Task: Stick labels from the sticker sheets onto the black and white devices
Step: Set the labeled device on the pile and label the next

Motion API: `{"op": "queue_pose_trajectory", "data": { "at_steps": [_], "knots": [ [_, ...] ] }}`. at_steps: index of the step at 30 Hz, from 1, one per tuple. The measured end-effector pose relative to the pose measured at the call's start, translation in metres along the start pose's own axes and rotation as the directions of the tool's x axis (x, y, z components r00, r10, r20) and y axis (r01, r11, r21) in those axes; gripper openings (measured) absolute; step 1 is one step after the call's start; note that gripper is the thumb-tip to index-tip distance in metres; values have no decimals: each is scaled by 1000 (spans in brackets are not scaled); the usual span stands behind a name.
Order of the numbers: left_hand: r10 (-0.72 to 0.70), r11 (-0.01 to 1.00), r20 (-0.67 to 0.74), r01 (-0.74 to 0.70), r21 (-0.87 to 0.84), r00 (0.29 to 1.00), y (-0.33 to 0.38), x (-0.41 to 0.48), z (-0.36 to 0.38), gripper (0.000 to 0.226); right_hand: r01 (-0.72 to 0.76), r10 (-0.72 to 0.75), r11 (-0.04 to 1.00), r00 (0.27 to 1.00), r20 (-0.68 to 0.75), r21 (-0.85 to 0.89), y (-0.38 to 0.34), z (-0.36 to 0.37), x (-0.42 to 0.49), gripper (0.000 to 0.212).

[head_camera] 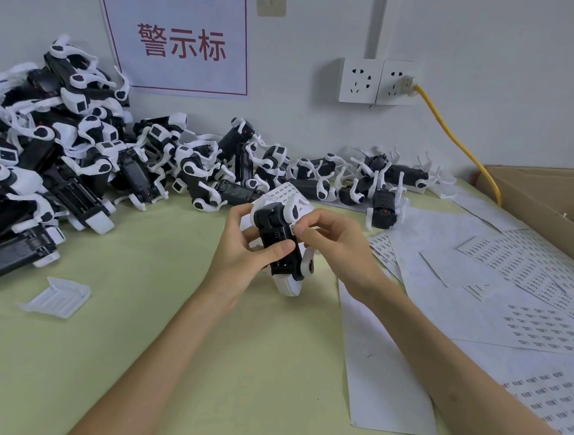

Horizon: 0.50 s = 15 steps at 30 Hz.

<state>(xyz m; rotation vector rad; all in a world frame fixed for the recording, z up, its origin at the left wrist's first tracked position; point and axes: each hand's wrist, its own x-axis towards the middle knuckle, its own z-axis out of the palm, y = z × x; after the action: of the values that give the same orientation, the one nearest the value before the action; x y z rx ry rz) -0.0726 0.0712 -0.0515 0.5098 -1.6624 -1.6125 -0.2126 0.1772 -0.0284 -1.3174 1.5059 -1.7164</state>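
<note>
My left hand (pixel 246 248) grips a black and white device (pixel 278 240) above the middle of the green table, its black underside facing me. A small sticker sheet (pixel 285 193) is held behind the device, peeking out above it. My right hand (pixel 328 243) pinches a small white label (pixel 294 230) against the device's right edge with thumb and forefinger. Many more black and white devices (pixel 54 151) lie heaped at the left and along the wall.
Sticker sheets (pixel 520 294) and spent backing paper cover the table's right side. A cardboard box (pixel 554 200) stands at the far right. A white plastic cover (pixel 58 297) lies at the left front. A yellow cable (pixel 456 141) runs from the wall sockets (pixel 375 81).
</note>
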Motion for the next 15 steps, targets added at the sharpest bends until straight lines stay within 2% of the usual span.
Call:
{"op": "queue_pose_trajectory", "data": {
  "at_steps": [15],
  "knots": [
    [10, 1000, 4, -10, 7, 1000, -3, 1, -1, 72, 33, -34, 998, 999, -26, -63, 9, 0, 1, 13]
  ]
}}
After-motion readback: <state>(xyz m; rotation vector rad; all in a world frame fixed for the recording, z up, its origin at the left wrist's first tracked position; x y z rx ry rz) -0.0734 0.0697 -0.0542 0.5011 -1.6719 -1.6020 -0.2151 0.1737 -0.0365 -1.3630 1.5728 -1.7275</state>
